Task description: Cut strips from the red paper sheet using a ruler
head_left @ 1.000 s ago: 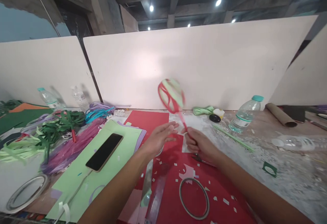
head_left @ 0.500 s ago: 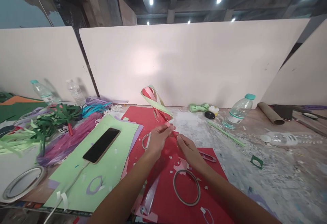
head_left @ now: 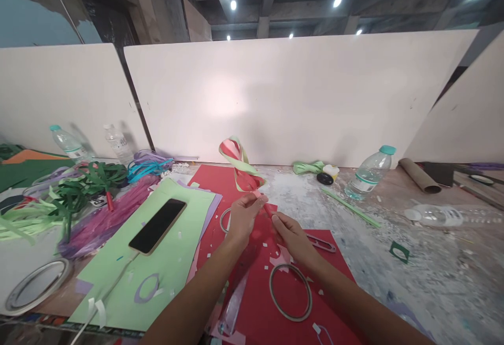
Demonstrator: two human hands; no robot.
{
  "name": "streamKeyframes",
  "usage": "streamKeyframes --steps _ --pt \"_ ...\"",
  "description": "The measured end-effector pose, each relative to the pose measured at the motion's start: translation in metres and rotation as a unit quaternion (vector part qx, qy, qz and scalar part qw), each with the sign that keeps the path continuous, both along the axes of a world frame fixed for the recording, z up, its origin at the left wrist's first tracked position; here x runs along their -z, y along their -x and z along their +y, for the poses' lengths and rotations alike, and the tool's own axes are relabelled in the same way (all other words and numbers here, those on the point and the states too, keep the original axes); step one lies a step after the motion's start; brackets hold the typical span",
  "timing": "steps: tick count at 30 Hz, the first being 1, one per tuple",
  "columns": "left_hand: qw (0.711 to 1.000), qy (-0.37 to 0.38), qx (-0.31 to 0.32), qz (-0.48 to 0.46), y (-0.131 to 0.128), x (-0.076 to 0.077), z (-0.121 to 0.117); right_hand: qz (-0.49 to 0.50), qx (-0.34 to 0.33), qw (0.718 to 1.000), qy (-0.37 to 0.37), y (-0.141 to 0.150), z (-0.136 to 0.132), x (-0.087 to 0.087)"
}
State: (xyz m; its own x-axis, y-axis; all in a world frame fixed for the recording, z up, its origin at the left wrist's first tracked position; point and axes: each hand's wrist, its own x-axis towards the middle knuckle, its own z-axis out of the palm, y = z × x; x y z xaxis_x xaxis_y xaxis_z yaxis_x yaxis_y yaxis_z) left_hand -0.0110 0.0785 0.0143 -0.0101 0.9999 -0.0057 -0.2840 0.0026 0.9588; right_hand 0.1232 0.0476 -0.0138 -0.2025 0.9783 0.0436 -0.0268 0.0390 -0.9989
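A paper flower [head_left: 241,166] of looped red, pink and light green strips rises above my hands, leaning to the left. Its base is pinched between the fingers of my left hand [head_left: 244,216], where a bit of pink paper shows. My right hand [head_left: 290,229] is closed on the lower end of the thin red stem [head_left: 268,210] just to the right. Red paper [head_left: 255,287] lies under both hands. On it rest a large tape ring [head_left: 290,292] and a smaller ring [head_left: 225,220], partly covered by my left hand, plus small paper scraps.
On the left, a phone [head_left: 157,227] lies on light green paper [head_left: 189,198], near dark green paper flowers [head_left: 104,177] and a tape roll [head_left: 37,284]. To the right are a bottle [head_left: 370,174], a lying bottle [head_left: 441,215] and a cardboard tube [head_left: 419,175]. White panels [head_left: 295,98] stand behind.
The looped head of the flower has turned a little and dipped slightly. Both hands keep their grip and have shifted slightly downward in view.
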Motion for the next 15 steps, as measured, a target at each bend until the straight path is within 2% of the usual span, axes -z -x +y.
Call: streamKeyframes --steps 3,6,11,15 --pt "1.000 -0.005 0.028 -0.005 -0.0004 -0.0007 -0.0023 0.088 -0.043 0.991 0.089 0.0003 -0.0012 0.0047" --pt "0.999 -0.014 0.048 -0.012 -0.0012 -0.0021 -0.0042 0.161 -0.071 0.975 0.135 -0.0009 -0.0022 0.0069" --pt "0.999 -0.023 0.043 -0.014 -0.0010 -0.0022 -0.0041 0.211 -0.105 0.959 0.155 -0.0029 -0.0020 0.0091" --pt "0.999 -0.027 0.023 -0.003 0.0000 -0.0002 -0.0031 0.207 -0.099 0.962 0.148 -0.0027 -0.0010 0.0102"
